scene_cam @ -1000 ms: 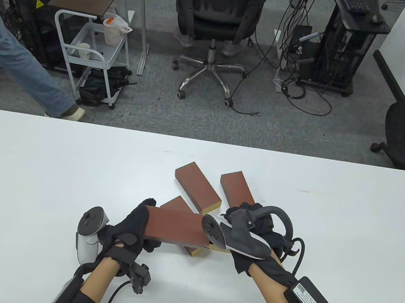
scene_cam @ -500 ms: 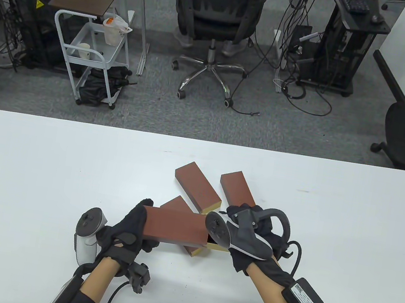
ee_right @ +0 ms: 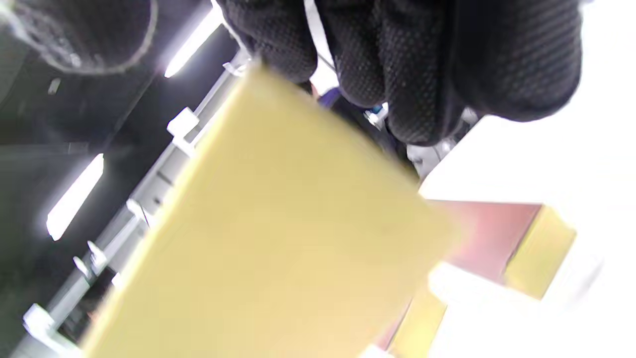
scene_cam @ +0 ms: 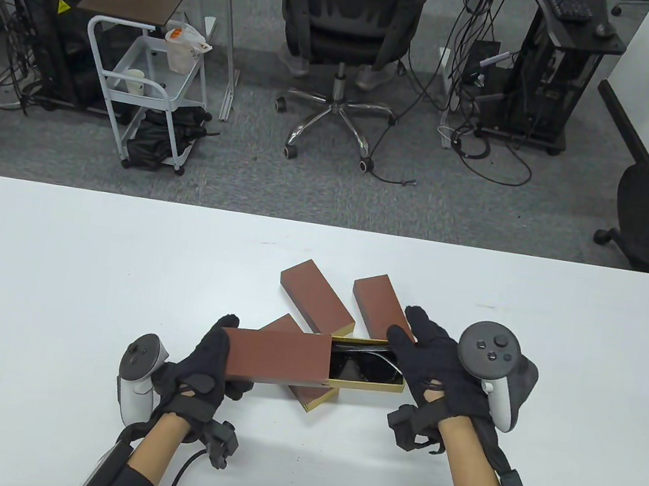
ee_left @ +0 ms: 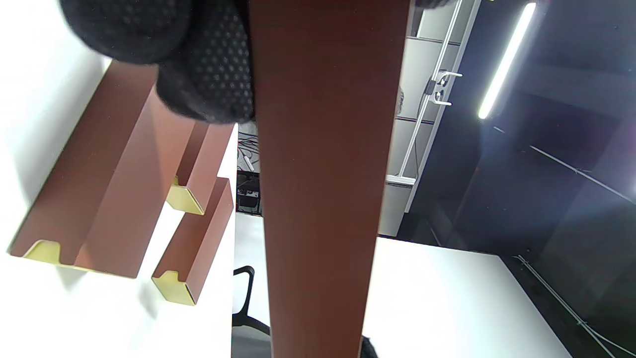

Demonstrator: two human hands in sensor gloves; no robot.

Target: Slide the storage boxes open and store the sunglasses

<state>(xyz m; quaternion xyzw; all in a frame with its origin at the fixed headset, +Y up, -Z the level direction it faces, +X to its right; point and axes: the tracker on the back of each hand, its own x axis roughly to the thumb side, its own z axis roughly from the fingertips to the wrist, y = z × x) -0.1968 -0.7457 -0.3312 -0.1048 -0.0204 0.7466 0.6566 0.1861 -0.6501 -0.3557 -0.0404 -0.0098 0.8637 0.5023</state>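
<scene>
My left hand (scene_cam: 212,355) grips the left end of a brown sleeve box (scene_cam: 277,358), held above the table. Its yellow inner tray (scene_cam: 366,382) is slid out to the right, with black sunglasses (scene_cam: 360,364) lying inside. My right hand (scene_cam: 425,362) holds the tray's right end. The left wrist view shows the sleeve's underside (ee_left: 323,174) under my fingers (ee_left: 203,74). The right wrist view shows the tray's yellow bottom (ee_right: 268,238), blurred, below my fingers (ee_right: 397,59).
Three more closed brown boxes lie on the white table (scene_cam: 46,271): one at centre back (scene_cam: 315,298), one to its right (scene_cam: 379,305), one partly under the held box (scene_cam: 308,395). Office chairs and a cart stand beyond the far edge.
My right hand has turned palm down and pulled the yellow tray out to the right, exposing the sunglasses. The left hand and sleeve stayed almost still.
</scene>
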